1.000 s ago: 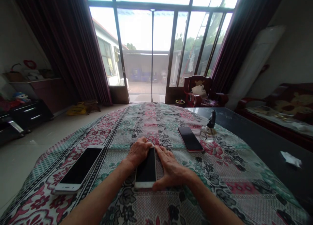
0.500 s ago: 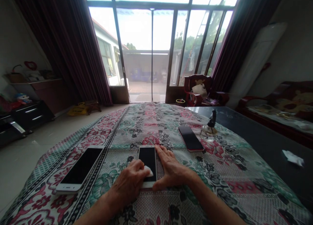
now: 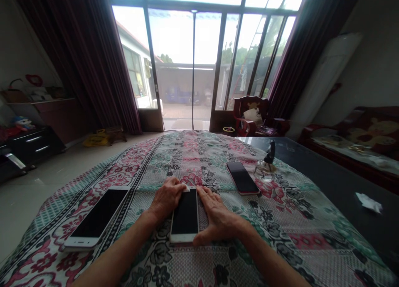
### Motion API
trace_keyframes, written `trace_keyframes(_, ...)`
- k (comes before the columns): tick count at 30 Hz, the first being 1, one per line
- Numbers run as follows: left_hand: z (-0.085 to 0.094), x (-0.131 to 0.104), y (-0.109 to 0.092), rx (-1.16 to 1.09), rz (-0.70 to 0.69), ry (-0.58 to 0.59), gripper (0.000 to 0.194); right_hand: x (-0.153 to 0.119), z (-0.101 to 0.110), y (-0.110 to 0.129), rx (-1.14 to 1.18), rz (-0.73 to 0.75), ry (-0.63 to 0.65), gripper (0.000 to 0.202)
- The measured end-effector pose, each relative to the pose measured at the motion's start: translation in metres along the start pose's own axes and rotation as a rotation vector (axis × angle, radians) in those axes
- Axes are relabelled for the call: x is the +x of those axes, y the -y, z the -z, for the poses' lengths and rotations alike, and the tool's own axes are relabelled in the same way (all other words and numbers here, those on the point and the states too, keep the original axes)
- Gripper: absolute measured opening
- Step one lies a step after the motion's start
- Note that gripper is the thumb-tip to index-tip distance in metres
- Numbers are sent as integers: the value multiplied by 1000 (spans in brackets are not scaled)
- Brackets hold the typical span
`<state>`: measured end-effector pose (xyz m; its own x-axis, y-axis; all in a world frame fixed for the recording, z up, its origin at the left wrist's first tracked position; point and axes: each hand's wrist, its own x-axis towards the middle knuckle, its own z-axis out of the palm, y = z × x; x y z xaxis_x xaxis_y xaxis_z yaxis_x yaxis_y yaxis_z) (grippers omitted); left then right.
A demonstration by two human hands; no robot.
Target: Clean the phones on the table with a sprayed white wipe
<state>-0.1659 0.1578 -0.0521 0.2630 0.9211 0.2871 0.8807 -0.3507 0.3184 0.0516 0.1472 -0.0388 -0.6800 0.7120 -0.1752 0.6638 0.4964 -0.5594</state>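
A white smartphone [image 3: 185, 216] with a dark screen lies face up on the flowered tablecloth [image 3: 149, 253]. My left hand [image 3: 167, 197] pinches a small white tissue [image 3: 187, 190] against the phone's far left corner; most of the tissue is hidden by the fingers. Along the phone's right edge rests my right hand [image 3: 218, 216], fingers stretched forward and thumb at the near right corner. To the left lies a larger white smartphone [image 3: 98, 216], also face up. A dark-screened phone with a reddish edge [image 3: 242, 178] sits beyond my right hand.
A clear glass bottle with a black spray top [image 3: 266, 166] stands right of the reddish phone. A crumpled white tissue [image 3: 369, 202] lies on the dark tabletop [image 3: 336, 183] at the right. Beyond the table are a wooden armchair [image 3: 251, 112] and glass doors [image 3: 187, 79].
My left hand has slid with the tissue from the lower middle of the screen to the phone's far end. My right hand has stayed at the right edge.
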Motion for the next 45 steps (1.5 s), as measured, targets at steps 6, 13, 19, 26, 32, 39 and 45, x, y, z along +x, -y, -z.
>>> trace_keyframes(6, 0, -4, -1, 98, 56, -51, 24, 1, -2, -3, -1, 2, -2, 136)
trace_keyframes(13, 9, -25, 6, 0, 8, 14, 26, 0, -2, -3, -7, -9, 3, 136)
trace_keyframes(19, 17, -38, 9, -131, -75, 60, 29, -1, 2, 4, 8, -17, 6, 135)
trace_keyframes(26, 13, -10, 12, -36, 29, 36, 27, 0, 1, 3, -7, -22, 12, 135)
trace_keyframes(32, 8, 4, -2, 234, 80, 26, 26, 1, -2, -2, -17, -19, 11, 135)
trace_keyframes(39, 14, -10, -16, 315, -91, 94, 25, -1, 2, 4, -14, -31, 15, 135)
trace_keyframes(45, 12, 2, -15, 282, -46, 77, 26, -1, 1, 2, -13, -3, 3, 133)
